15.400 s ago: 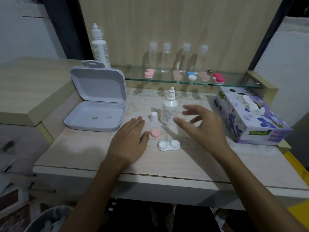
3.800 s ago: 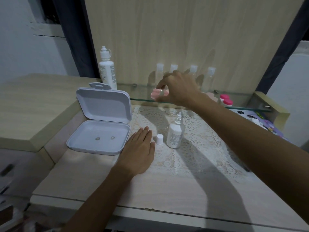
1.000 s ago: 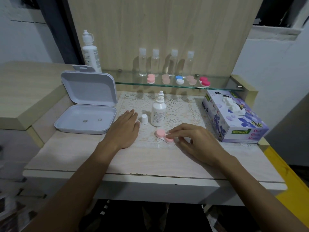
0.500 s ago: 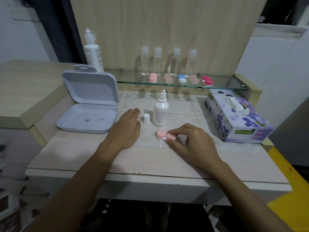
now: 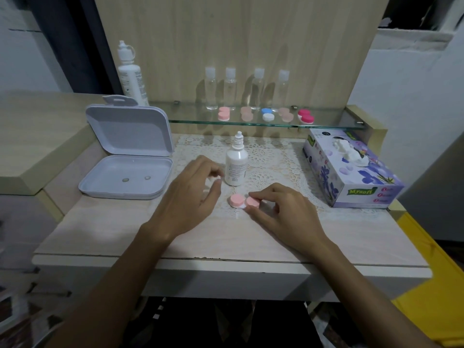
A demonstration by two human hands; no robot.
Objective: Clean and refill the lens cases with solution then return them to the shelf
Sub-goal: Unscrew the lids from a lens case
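A lens case [image 5: 241, 201] with two pink caps on a white base lies on the lace mat. My right hand [image 5: 278, 209] pinches its right-hand cap between thumb and forefinger. My left hand [image 5: 193, 194] hovers just left of the case, fingers curled and apart, holding nothing, and hides the small white bottle cap. The small white solution bottle [image 5: 236, 164] stands uncapped right behind the case. Several more lens cases [image 5: 266, 114], pink, blue-and-white and red, sit on the glass shelf [image 5: 190, 116].
An open grey box [image 5: 125, 156] lies at the left with two small round things inside. A tall white bottle [image 5: 130, 76] and several clear bottles [image 5: 231, 89] stand at the back. A tissue box [image 5: 351, 169] sits at the right. The table's front edge [image 5: 226, 259] runs below my wrists.
My left hand has lifted off the table and moved right towards the pink case, fingers curling. My right hand keeps its pinch on the right cap.
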